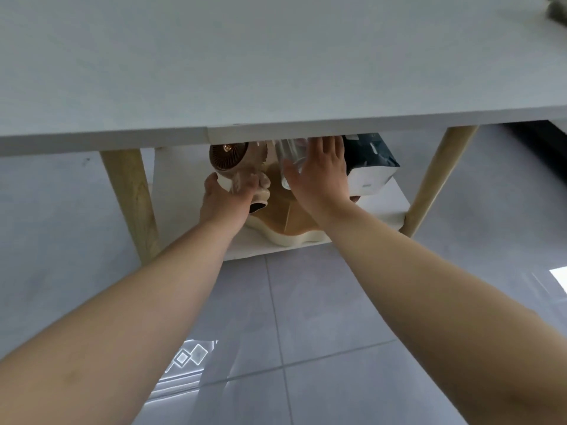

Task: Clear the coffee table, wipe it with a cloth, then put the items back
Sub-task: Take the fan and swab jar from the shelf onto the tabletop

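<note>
The white coffee table top (276, 72) fills the upper view, bare apart from a blurred dark thing at its far right corner (557, 7). Both my hands reach under it to the lower shelf (383, 207). A wavy beige tray (285, 237) lies there. My left hand (227, 197) is wrapped around the handle of a beige-and-brown hair-dryer-like device (230, 157) on the tray. My right hand (322, 176) grips a clear glass (288, 151), thumb in front and fingers over its right side. The table edge hides the tops of both objects.
A dark packet with a white bottom (368, 161) stands on the shelf, right of my right hand. Wooden legs (129, 194) (441, 179) flank the shelf. Grey floor tiles (306, 317) lie below, with a light reflection at the bottom.
</note>
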### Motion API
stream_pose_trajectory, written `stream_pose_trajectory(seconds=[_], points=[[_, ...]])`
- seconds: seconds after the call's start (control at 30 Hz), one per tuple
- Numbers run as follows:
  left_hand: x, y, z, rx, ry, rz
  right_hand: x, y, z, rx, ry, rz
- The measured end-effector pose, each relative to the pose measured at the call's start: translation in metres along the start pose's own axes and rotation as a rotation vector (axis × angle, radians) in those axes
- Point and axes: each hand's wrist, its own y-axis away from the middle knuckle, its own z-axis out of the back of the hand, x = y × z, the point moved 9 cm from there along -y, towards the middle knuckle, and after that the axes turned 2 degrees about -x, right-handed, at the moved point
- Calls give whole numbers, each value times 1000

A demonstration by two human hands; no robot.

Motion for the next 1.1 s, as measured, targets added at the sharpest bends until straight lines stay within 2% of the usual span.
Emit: stream_pose_trajectory(seconds=[0.17, 0.33, 0.47, 0.87, 1.0, 1.1], points=[[4, -6, -2, 18, -11, 41, 0, -6, -18, 95, -3, -128], [-3, 0, 2, 4, -33, -120, 5, 5, -18, 99, 13, -164], [11, 2, 5, 3, 23, -34, 2, 21, -21, 137, -79, -215], [33, 17, -3, 284, 325, 165, -18, 46, -37, 263, -366, -373], [29, 40, -7, 392, 336, 162, -27, 69, -23, 284, -558, -433], [22, 64, -12, 485, 298, 113, -32, 91, 5, 252, -701, -397]])
